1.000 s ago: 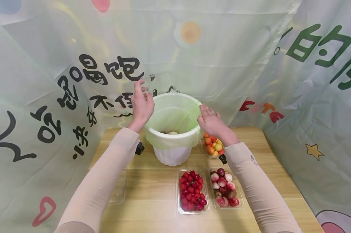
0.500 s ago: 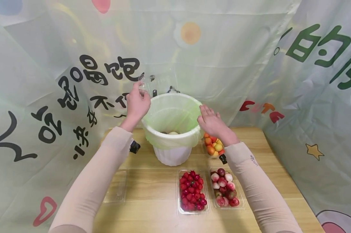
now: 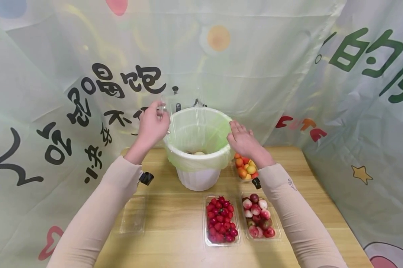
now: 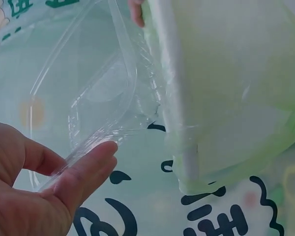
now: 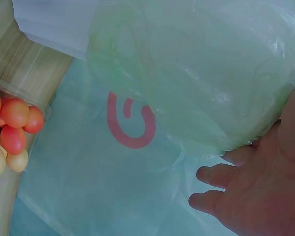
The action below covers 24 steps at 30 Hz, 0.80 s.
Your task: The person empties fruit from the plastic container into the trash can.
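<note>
left grip pinching clear container, wooden table, printed drapes

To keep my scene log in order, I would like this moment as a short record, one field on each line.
left hand: left hand pinches clear container at bin's mouth
right hand: right hand touches bin's rim
bin: white bin, green bag over rim
inside bin: pale round thing, partly hidden
table, front: boxed red fruit, boxed pink-and-dark fruit
beside bin: boxed orange-and-yellow fruit
table, left: another clear container
</note>
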{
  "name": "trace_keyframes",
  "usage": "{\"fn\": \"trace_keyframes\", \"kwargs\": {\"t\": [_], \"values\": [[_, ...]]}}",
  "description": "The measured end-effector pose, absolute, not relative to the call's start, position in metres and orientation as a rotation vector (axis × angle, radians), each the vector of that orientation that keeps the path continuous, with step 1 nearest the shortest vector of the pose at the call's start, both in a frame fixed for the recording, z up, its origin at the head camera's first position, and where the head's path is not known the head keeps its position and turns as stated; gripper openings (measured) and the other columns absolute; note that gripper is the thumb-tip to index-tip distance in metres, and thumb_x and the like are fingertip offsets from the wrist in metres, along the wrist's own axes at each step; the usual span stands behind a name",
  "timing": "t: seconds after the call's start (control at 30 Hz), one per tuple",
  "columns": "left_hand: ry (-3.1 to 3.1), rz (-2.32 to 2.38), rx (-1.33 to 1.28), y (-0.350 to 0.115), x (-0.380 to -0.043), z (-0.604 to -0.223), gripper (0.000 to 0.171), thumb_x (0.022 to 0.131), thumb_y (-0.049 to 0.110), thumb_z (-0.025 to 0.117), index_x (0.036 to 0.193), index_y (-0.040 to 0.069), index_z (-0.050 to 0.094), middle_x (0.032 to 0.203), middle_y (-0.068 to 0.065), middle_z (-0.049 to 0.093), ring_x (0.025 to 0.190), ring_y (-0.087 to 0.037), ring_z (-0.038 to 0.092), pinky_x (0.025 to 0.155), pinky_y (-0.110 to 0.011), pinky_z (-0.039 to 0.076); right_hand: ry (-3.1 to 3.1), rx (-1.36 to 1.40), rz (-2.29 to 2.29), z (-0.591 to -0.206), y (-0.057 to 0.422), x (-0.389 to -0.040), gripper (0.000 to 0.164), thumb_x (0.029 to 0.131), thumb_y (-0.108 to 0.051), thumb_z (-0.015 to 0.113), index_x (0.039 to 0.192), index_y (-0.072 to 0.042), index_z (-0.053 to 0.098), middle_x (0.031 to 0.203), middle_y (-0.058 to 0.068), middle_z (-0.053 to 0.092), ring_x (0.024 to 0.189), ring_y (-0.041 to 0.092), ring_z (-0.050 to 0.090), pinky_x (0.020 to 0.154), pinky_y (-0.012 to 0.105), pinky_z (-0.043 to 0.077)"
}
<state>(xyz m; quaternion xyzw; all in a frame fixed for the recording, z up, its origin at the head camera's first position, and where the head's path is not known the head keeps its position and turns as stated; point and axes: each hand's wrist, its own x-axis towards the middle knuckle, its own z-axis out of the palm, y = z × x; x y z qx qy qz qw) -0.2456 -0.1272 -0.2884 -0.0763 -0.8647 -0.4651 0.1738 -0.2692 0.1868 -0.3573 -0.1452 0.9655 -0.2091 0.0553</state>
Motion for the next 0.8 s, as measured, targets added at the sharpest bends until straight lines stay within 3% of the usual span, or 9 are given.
{"fn": "trace_keyframes", "kwargs": {"t": [0.27, 0.43, 0.57, 0.8], "values": [[-2.415, -1.487, -0.251, -0.13, -0.225, -0.292, 0.042, 0.1, 0.004, 0.05, 0.141, 0.001, 0.054, 0.112, -0.026, 0.073, 0.087, -0.042, 0.077, 0.059, -0.033, 0.064, 2.927, -0.431, -0.636, -0.357, 0.186, -0.269, 0.07, 0.109, -0.038, 0.015, 0.169, -0.004, 0.002, 0.178, 0.018, 0.0, 0.164, 0.045, 0.001, 0.13, 0.068, -0.001], [-2.439, -1.503, -0.244, -0.134, -0.211, -0.291, 0.046, 0.1, 0.002, 0.051, 0.146, -0.001, 0.05, 0.123, -0.027, 0.069, 0.095, -0.041, 0.076, 0.061, -0.028, 0.064, 2.931, -0.434, -0.636, -0.357, 0.187, -0.269, 0.07, 0.109, -0.039, 0.014, 0.169, -0.004, 0.002, 0.178, 0.018, 0.0, 0.164, 0.044, 0.001, 0.13, 0.068, -0.001], [-2.446, -1.469, -0.246, -0.136, -0.202, -0.293, 0.043, 0.099, 0.0, 0.052, 0.142, -0.001, 0.053, 0.118, -0.026, 0.072, 0.089, -0.042, 0.076, 0.057, -0.022, 0.06, 2.935, -0.434, -0.642, -0.357, 0.187, -0.269, 0.07, 0.11, -0.038, 0.015, 0.169, -0.004, 0.002, 0.178, 0.018, 0.0, 0.164, 0.044, 0.001, 0.129, 0.069, -0.001], [-2.477, -1.456, -0.282, -0.141, -0.184, -0.305, 0.047, 0.098, 0.0, 0.052, 0.145, -0.001, 0.052, 0.122, -0.029, 0.071, 0.091, -0.041, 0.079, 0.053, -0.025, 0.058, 2.934, -0.434, -0.635, -0.358, 0.187, -0.269, 0.07, 0.109, -0.039, 0.014, 0.169, -0.005, 0.001, 0.178, 0.018, 0.0, 0.164, 0.044, 0.001, 0.129, 0.069, 0.0]]}}
